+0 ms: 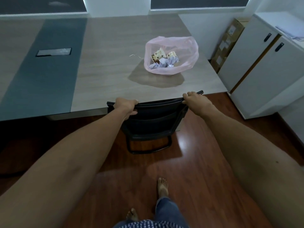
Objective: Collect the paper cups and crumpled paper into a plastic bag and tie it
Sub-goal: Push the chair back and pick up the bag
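Across the upper half of the view the long wood-grain table is stretching away, with a grey strip running down its left part and a cable hatch set into that strip. Right of the table a white cabinet is standing on the red-brown wooden floor, with cardboard boxes wedged between cabinet and table. At the table's near edge a black chair is standing with its backrest against the edge, and both hands are gripping the top of that backrest.

The left hand is clamping the backrest's left corner, fingers curled over the top and thumb pressing on the near face. The right hand is holding the right corner, fingers folded over the rim; how tightly they are closing there cannot be told.

On the table, well beyond both hands and toward the right hand's side, the pink plastic bag is sitting with its mouth wide open and untied, touched by neither hand. Inside it two spotted paper cups are lying tilted, and the crumpled paper is piling up beside and below them. Just left of the bag a thin white twist of something is lying on the table, too small to identify.

Below, bare feet are standing on the floor.
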### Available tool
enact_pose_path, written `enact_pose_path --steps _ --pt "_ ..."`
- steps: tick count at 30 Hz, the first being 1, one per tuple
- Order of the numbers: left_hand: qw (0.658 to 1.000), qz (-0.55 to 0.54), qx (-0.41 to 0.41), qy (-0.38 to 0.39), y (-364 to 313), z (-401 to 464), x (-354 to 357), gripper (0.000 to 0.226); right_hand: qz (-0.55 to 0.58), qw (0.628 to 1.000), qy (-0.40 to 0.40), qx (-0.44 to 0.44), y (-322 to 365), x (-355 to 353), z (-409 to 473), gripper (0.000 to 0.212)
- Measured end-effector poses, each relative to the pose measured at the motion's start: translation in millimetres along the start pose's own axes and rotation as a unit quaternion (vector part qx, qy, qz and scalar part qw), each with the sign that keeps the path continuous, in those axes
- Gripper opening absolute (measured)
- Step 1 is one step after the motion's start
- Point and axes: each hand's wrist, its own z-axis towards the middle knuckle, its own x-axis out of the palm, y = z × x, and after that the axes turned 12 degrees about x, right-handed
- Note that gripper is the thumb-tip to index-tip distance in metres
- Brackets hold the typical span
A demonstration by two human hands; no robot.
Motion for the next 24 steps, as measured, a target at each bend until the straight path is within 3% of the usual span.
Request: enact_pose_path --steps 6,10,12,14,18,24 --pt "0.996 0.027 -0.027 0.075 -3.3 3.2 -8.8 0.050 -0.027 0.999 0.020 0.009 -1.4 -7.1 -2.4 0.028" --pt "0.987 0.132 0.048 0.084 -24.5 2.1 -18.8 0.044 0.004 0.996 0.077 0.054 8.9 -32.3 0.4 0.034" --pt "0.979 0.133 0.116 0.102 -41.2 2.0 -19.4 0.034 0.072 0.992 0.051 0.086 16.8 -45.4 3.2 0.045" --pt "0.969 0.130 0.184 0.101 -55.4 4.8 -19.4 0.019 0.135 0.985 -0.003 0.109 25.0 -55.2 8.6 0.043" --pt "0.947 0.179 0.257 0.068 -78.9 24.8 -13.7 0.025 0.179 0.972 -0.064 0.135 31.8 -65.7 28.8 0.031" --pt "0.916 0.248 0.310 0.062 -123.9 86.9 30.5 0.029 0.196 0.964 -0.082 0.157 9.6 -76.5 102.2 0.037"
